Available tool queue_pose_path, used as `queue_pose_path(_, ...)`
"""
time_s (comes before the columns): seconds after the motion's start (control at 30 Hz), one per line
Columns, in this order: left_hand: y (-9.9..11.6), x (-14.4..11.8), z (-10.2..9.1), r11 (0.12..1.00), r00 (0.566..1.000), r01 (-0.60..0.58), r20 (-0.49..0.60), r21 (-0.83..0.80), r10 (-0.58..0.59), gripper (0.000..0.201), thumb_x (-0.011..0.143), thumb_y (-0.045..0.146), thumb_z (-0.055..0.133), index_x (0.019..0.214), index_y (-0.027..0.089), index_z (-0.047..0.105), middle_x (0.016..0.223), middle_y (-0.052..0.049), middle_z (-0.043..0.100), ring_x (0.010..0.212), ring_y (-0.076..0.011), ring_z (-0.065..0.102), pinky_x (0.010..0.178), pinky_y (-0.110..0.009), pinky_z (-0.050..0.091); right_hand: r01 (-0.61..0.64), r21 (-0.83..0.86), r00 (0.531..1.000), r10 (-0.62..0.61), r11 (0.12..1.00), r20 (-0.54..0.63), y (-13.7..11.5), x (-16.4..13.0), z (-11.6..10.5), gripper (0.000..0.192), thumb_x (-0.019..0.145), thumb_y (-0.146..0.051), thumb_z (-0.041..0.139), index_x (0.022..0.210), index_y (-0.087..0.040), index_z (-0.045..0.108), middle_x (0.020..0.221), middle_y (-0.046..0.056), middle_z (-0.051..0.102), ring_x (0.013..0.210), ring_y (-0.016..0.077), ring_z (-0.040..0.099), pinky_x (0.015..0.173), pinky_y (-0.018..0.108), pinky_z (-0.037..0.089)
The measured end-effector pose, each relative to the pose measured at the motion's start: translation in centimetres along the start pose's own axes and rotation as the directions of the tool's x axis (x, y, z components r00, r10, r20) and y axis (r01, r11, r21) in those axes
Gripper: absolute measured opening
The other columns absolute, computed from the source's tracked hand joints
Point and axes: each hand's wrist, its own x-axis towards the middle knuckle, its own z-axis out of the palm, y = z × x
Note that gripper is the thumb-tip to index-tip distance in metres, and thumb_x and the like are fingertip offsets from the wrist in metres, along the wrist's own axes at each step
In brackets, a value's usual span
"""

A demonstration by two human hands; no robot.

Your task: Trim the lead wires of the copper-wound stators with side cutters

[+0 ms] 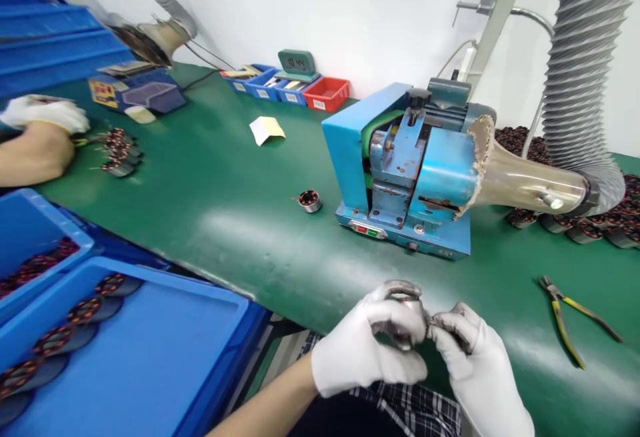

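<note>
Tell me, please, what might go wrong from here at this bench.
The metal part in the left hand is near the front edge of the bench; if the grip slipped, it might fall off.

The pliers lie with handles splayed, beyond the right hand, which could catch them if swung outward.

The loose wound part beside the blue machine might be knocked by a reaching arm.

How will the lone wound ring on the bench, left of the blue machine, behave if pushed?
The wound ring probably slides rather than tips: it lies flat and looks wider than tall. Stood on edge, it could roll, being round. The thin wire ends sticking out may bend if snagged.
</note>
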Motion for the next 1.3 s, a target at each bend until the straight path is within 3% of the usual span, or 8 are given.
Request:
queue_pose_path(0.1, 0.6, -0.4, -0.6, 0.978, 0.987, -0.162, 0.002, 0.130, 0.163, 0.015, 0.077, 0.013, 0.060, 0.091, 0.019, 0.057, 0.088, -0.004, 0.059, 0.091, -0.0180, 0.058, 0.090, -0.034, 0.044, -0.329, 0.251, 0.942, 0.296, 0.910, 0.158, -0.5, 0.4, -0.1, 0.022, 0.072, -0.034, 0.058, 0.056, -0.019, 0.061, 0.056, 0.001, 0.051, 0.050, 0.0138, 0.050, 0.046, 0.023, 0.043)
queue_pose_path(0.2, 0.7, -0.6, -1.1, 0.958, 0.991, -0.129, 0.068, 0.257, 0.115, 0.036, 0.072, 0.015, 0.064, 0.106, 0.019, 0.053, 0.105, -0.010, 0.055, 0.104, -0.0229, 0.051, 0.091, -0.038, 0.044, -0.544, 0.408, 0.837, 0.435, 0.733, 0.332, -0.7, 0.3, -0.1, 0.023, 0.067, -0.036, 0.061, 0.054, -0.017, 0.058, 0.052, -0.001, 0.048, 0.044, 0.0116, 0.044, 0.041, 0.022, 0.039)
queue_pose_path(0.43, 2.5, -0.1, -1.7, 0.991, 0.961, -0.070, 0.273, 0.111, 0.038, 0.014, 0.077, 0.010, 0.055, 0.087, 0.018, 0.060, 0.095, -0.005, 0.057, 0.092, -0.0173, 0.055, 0.087, -0.030, 0.045, -0.470, 0.335, 0.882, 0.453, 0.817, 0.134, -1.3, -0.4, -0.1, 0.020, 0.066, -0.036, 0.063, 0.058, -0.018, 0.065, 0.060, 0.003, 0.055, 0.056, 0.0153, 0.051, 0.053, 0.025, 0.044)
queue_pose_path(0.63, 2.1, -0.2, -0.9, 0.908, 0.995, -0.029, 0.096, 0.419, -0.012, 0.057, 0.066, 0.017, 0.073, 0.117, 0.019, 0.047, 0.116, -0.011, 0.048, 0.107, -0.0227, 0.048, 0.094, -0.036, 0.042, -0.608, 0.606, 0.778, 0.535, 0.512, 0.329, -0.8, -0.9, 0.3, 0.026, 0.067, -0.040, 0.068, 0.061, -0.016, 0.060, 0.053, -0.002, 0.048, 0.043, 0.0094, 0.042, 0.040, 0.021, 0.038)
queue_pose_path(0.87, 0.7, -0.4, -0.5, 0.960, 0.995, 0.061, 0.059, 0.273, -0.080, 0.030, 0.071, 0.015, 0.068, 0.099, 0.021, 0.058, 0.105, -0.006, 0.058, 0.104, -0.0221, 0.054, 0.094, -0.035, 0.043, -0.374, 0.359, 0.914, 0.405, 0.855, -0.012, -0.6, -0.8, 0.7, 0.014, 0.066, -0.032, 0.065, 0.060, -0.019, 0.068, 0.058, 0.003, 0.056, 0.052, 0.0152, 0.051, 0.050, 0.025, 0.046)
queue_pose_path(1.0, 0.8, -0.8, -0.5, 0.941, 0.999, -0.033, 0.013, 0.338, 0.030, 0.035, 0.076, 0.014, 0.059, 0.111, 0.019, 0.053, 0.108, -0.009, 0.054, 0.106, -0.0234, 0.051, 0.094, -0.038, 0.043, -0.496, 0.473, 0.863, 0.473, 0.728, 0.177, -0.8, -0.6, 0.9, 0.018, 0.068, -0.034, 0.064, 0.059, -0.018, 0.063, 0.058, 0.002, 0.056, 0.051, 0.0136, 0.051, 0.048, 0.023, 0.044)
queue_pose_path(1.13, 0.7, -0.5, -1.1, 0.949, 0.993, 0.013, 0.110, 0.316, -0.050, 0.033, 0.071, 0.012, 0.064, 0.102, 0.018, 0.054, 0.100, -0.007, 0.057, 0.092, -0.0190, 0.055, 0.083, -0.032, 0.048, -0.639, 0.564, 0.760, 0.544, 0.524, 0.356, -0.2, -1.0, 1.6, 0.024, 0.071, -0.038, 0.064, 0.060, -0.017, 0.057, 0.049, -0.003, 0.047, 0.041, 0.0096, 0.040, 0.039, 0.021, 0.034)
queue_pose_path(1.3, -0.6, -0.8, -0.9, 0.938, 0.975, -0.019, 0.215, 0.346, -0.059, 0.013, 0.078, 0.013, 0.055, 0.089, 0.019, 0.058, 0.097, -0.004, 0.056, 0.089, -0.0163, 0.055, 0.080, -0.028, 0.049, -0.560, 0.458, 0.821, 0.538, 0.691, 0.192, 0.7, -1.2, 2.4, 0.020, 0.073, -0.036, 0.064, 0.070, -0.016, 0.064, 0.069, 0.003, 0.059, 0.064, 0.0143, 0.053, 0.058, 0.024, 0.042)
